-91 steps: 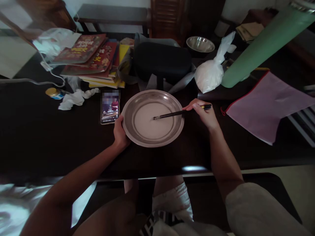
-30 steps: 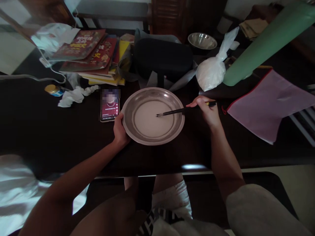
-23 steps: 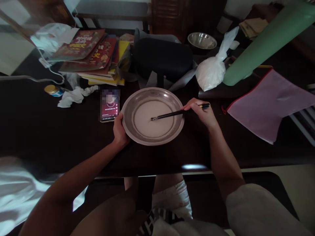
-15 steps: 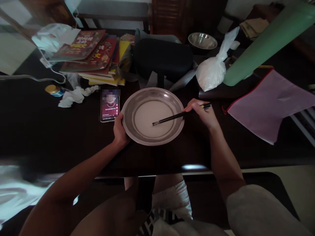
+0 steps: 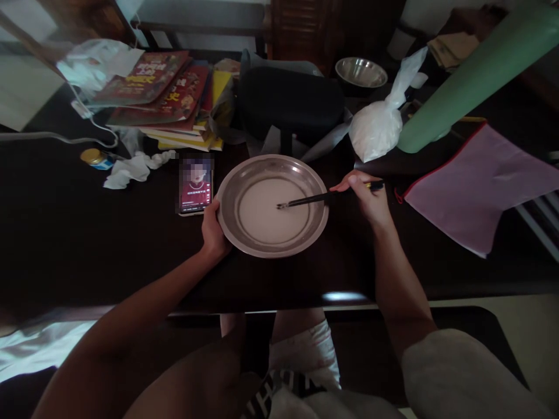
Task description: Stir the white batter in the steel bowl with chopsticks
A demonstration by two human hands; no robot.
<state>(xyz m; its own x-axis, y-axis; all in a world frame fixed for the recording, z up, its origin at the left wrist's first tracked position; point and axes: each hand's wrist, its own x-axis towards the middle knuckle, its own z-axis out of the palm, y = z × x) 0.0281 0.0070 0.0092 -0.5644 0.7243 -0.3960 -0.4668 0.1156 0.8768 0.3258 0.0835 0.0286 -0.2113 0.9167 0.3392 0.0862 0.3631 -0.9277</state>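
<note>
A round metal basin (image 5: 230, 224) sits on the dark table before me, with a pale, whitish liquid (image 5: 262, 218) in its bottom. My left hand (image 5: 213, 231) grips the basin's left rim, thumb on top; the other fingers are hidden beneath. Over the right rim, my right hand (image 5: 364, 198) is closed around a pair of dark chopsticks (image 5: 310, 199) with gold bands near the back end. The chopsticks slant down to the left, and their whitened tips touch the liquid near the middle.
Left of the basin lies a lit phone (image 5: 195, 186), near crumpled tissue (image 5: 131, 170) and a small jar (image 5: 96, 158). Behind stand stacked books (image 5: 152, 87), a black case (image 5: 290, 96), a tied bag of white powder (image 5: 376, 131) and a metal bowl (image 5: 361, 73). A green cylinder (image 5: 476, 75) and purple pouch (image 5: 471, 186) are on the right.
My right hand has moved slightly right and away from me, drawing the chopstick tips the same way through the liquid. My left hand and the basin have hardly moved.
</note>
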